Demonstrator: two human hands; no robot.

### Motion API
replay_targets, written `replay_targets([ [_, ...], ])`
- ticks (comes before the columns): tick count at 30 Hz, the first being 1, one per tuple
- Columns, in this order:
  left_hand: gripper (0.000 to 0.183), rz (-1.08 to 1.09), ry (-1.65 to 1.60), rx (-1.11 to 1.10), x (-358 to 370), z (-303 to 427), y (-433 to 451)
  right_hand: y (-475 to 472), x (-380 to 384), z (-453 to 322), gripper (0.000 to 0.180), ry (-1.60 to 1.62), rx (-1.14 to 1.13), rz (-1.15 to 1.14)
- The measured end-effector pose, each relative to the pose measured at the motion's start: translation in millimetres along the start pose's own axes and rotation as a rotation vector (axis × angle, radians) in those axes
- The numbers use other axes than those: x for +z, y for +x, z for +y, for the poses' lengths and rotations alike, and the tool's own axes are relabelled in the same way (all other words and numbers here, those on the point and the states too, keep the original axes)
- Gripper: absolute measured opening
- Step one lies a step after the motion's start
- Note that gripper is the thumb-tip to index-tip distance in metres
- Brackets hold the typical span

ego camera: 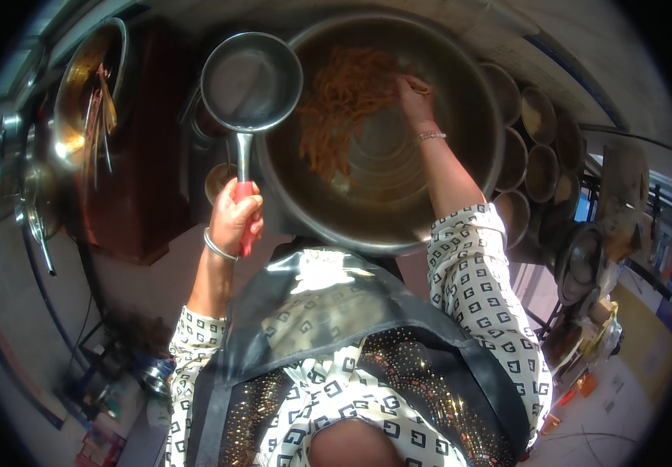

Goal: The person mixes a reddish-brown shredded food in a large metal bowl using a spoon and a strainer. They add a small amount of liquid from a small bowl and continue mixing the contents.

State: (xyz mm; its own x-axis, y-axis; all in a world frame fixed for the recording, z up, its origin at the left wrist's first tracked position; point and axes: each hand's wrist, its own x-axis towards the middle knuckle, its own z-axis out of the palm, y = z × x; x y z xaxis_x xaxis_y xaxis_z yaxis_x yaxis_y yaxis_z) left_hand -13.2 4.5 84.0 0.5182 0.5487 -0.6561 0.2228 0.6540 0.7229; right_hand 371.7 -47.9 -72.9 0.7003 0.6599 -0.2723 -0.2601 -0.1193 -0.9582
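Observation:
My left hand (235, 219) is wrapped around the red grip of a round metal dipper (252, 82). The bowl of the dipper hangs beside the left rim of a big metal basin (378, 225) and partly covers it. Inside this basin, orange-brown strips of food (342, 99) lie heaped towards the far left, over a wet-looking bottom with ring marks. My right hand (415, 100) reaches into the basin at the right edge of the heap, its fingers curled. Blur and shadow hide whether anything is held in that hand.
A metal bowl (70, 87) with several sticks or utensils (101, 119) stands on a reddish-brown cabinet (131, 210) at left. Several round bowls (540, 173) crowd the basin's right side. A small bowl (219, 180) sits behind my left hand. Dark pot lids (581, 262) are at right.

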Motion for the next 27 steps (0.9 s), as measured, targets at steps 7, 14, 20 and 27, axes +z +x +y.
replay_targets([
  [7, 0.02, 0.014, 0.006, 0.008, -1, 3, -3, 26, -60, -49, 0.02, -0.266, -0.196, -0.022],
  [14, 0.019, 0.014, 0.12, 0.04, 5, 7, 18, 13, 27, 16, 0.02, -0.374, -0.437, -0.296],
  [20, 0.018, 0.074, 0.201, 0.112, 7, 10, 20, -40, -19, -41, 0.02, -0.319, -0.139, -0.338],
  [27, 0.018, 0.093, 0.361, 0.16, 6, 5, 32, -65, 7, -3, 0.021, -0.199, -0.155, -0.241],
])
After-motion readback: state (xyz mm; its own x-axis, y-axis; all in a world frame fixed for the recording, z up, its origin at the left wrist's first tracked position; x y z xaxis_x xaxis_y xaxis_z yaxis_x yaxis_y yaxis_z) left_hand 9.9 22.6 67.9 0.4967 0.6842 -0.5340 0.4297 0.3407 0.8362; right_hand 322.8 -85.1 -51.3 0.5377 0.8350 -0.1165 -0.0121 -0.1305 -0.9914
